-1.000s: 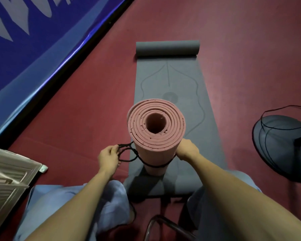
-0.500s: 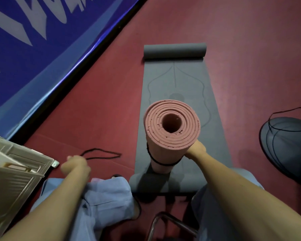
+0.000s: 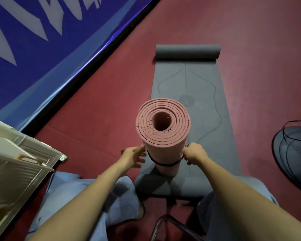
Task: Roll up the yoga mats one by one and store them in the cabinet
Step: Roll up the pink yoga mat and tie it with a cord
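Observation:
A rolled pink yoga mat [image 3: 163,148] stands on end on the near part of a grey yoga mat [image 3: 198,80]. The grey mat lies flat on the red floor, with its far end rolled up [image 3: 187,52]. A thin black strap [image 3: 163,164] circles the lower part of the pink roll. My left hand [image 3: 132,156] is at the roll's left side, fingers stretched out and touching it near the strap. At the roll's right side, my right hand [image 3: 194,153] has its fingers curled and pinches the strap.
A white slatted cabinet [image 3: 16,162] stands at the lower left. A blue banner [image 3: 42,40] runs along the left edge of the floor. A black round base with a cable [image 3: 295,153] sits at the right. A metal chair leg [image 3: 163,225] is between my knees.
My left hand swung out to the left, away from the roll, then came back to its left side. My right hand stayed at the roll's right side.

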Tool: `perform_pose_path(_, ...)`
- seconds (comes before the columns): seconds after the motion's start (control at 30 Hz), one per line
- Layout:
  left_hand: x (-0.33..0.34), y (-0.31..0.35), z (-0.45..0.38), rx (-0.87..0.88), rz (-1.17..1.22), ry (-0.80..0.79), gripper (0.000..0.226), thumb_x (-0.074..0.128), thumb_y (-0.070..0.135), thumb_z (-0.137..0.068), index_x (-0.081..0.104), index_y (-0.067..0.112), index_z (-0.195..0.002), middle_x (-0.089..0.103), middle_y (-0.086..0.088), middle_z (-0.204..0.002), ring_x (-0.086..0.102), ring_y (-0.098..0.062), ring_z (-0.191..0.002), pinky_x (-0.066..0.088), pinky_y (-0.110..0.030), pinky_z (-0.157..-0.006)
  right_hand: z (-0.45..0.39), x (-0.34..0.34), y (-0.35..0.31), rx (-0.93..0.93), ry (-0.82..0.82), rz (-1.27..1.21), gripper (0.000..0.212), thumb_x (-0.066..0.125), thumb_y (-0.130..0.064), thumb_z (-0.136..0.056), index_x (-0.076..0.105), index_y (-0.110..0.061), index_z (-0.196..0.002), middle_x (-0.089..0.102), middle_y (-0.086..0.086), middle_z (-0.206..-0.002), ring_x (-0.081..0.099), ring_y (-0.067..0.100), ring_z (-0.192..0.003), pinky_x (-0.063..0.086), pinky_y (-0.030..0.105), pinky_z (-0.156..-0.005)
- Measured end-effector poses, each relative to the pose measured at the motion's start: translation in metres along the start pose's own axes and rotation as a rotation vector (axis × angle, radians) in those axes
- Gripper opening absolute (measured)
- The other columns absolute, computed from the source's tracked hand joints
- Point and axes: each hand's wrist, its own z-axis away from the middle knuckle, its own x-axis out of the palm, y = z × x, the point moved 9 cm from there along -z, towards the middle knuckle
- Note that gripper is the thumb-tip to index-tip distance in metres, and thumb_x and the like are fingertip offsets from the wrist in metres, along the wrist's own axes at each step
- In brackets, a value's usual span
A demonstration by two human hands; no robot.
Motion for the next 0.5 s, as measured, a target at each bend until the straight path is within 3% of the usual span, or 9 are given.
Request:
perform_pose_path(0.1,0.028,0.028,0.001,0.113,0.07,0.008,0.023,0.043,0.004,-0.105,0.063,-0.003,-0.094,0.057,-0.012,-0.074,0.05,-0.022,-0.061,0.041,-0.025,-0.05,-0.007,0.001,0.005,0.022,-0.011,0.021,0.025,0.048,-0.017,-0.096,0.065,-0.002,-0.086,0.072,0.013,-0.086,0.073,0.021,-0.055,0.063,0.044,-0.074)
perform_pose_path(0.17,0.029,0.037,-0.001,0.164,0.069,0.064,0.021,0.048,0.004,-0.104,0.06,-0.001,-0.087,0.052,-0.011,-0.067,0.048,-0.02,-0.058,0.043,-0.022,-0.047,-0.01,-0.001,0.01,0.032,-0.009,0.053,0.02,0.049,-0.009,-0.096,0.065,-0.001,-0.087,0.072,0.012,-0.085,0.068,0.015,-0.047,0.06,0.037,-0.061)
perform_pose_path(0.27,0.031,0.049,-0.003,0.206,0.166,0.074,0.025,0.049,0.011,-0.104,0.063,-0.003,-0.089,0.057,-0.014,-0.071,0.056,-0.021,-0.057,0.049,-0.028,-0.052,-0.013,-0.001,0.014,0.039,-0.026,0.093,0.014,0.052,-0.005,-0.096,0.062,-0.003,-0.086,0.068,0.011,-0.083,0.059,0.011,-0.04,0.043,0.028,-0.041)
perform_pose_path(0.37,0.027,0.057,-0.008,0.26,0.108,0.072,0.03,0.052,0.015,-0.107,0.065,-0.01,-0.095,0.061,-0.017,-0.071,0.059,-0.02,-0.056,0.05,-0.026,-0.049,-0.022,0.004,0.009,-0.005,-0.045,0.072,0.017,0.049,-0.004,-0.095,0.065,0.001,-0.094,0.073,0.013,-0.087,0.068,0.017,-0.052,0.047,0.028,-0.041)
perform_pose_path(0.5,0.014,0.041,-0.016,0.197,0.082,0.164,0.037,0.052,-0.003,-0.099,0.056,0.003,-0.063,0.052,-0.009,-0.052,0.048,-0.015,-0.044,0.039,-0.02,-0.041,-0.022,0.012,-0.001,-0.024,-0.081,0.001,0.025,0.044,-0.015,-0.095,0.064,0.001,-0.095,0.073,0.017,-0.092,0.073,0.025,-0.061,0.056,0.033,-0.049)
